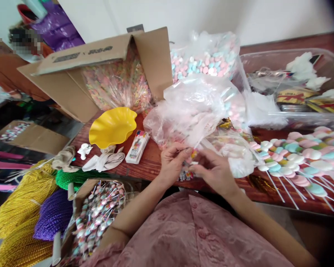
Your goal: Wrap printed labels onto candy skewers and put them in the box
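In the head view, my left hand (pixel 172 161) and my right hand (pixel 215 170) meet over the front edge of the table. Their fingers are pinched around a small yellow and red piece (pixel 194 152), partly hidden and too blurred to name. Just behind the hands lies a pink-tinted clear plastic bag (pixel 180 124) with candies showing through. Below the fingers, a small printed card (pixel 186 175) rests at the table edge. To the right of my right hand are a crumpled clear bag (pixel 241 155) and several marshmallow skewers (pixel 297 157) on white sticks.
A yellow wavy bowl (pixel 113 128), a stack of printed cards (pixel 137 147) and an open cardboard box (pixel 153 55) of wrapped candy stand left. A clear bin (pixel 317 118) is at the back right. Below left are a box of lollipops (pixel 100 215) and rope bundles (pixel 25 204). A person sits far left.
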`<action>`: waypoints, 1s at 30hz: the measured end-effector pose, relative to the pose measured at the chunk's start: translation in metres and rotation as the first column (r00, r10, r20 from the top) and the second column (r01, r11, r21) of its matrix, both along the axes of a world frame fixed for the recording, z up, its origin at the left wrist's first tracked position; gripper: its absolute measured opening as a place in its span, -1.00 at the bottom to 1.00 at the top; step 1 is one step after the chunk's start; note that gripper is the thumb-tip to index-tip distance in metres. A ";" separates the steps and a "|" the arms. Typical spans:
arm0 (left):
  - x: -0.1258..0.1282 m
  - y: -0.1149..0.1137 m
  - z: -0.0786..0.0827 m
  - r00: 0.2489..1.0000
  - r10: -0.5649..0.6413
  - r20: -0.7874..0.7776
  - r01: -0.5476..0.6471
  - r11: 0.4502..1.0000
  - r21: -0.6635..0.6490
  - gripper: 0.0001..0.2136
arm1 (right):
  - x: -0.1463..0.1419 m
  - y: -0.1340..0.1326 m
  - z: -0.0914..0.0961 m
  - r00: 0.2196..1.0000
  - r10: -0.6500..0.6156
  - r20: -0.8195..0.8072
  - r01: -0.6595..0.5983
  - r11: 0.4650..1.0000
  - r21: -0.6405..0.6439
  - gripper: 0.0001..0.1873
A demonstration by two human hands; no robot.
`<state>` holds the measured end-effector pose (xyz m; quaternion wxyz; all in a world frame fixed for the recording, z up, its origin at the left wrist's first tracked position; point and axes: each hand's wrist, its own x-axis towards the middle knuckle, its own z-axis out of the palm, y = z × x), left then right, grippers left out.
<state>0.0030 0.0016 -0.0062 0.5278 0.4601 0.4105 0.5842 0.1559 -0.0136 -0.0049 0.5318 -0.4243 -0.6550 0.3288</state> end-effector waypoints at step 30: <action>-0.009 -0.002 0.002 0.603 -0.718 0.349 0.792 0.485 -0.370 -0.65 | 0.058 0.003 0.003 0.569 -0.284 0.772 -0.431 0.696 0.574 -0.53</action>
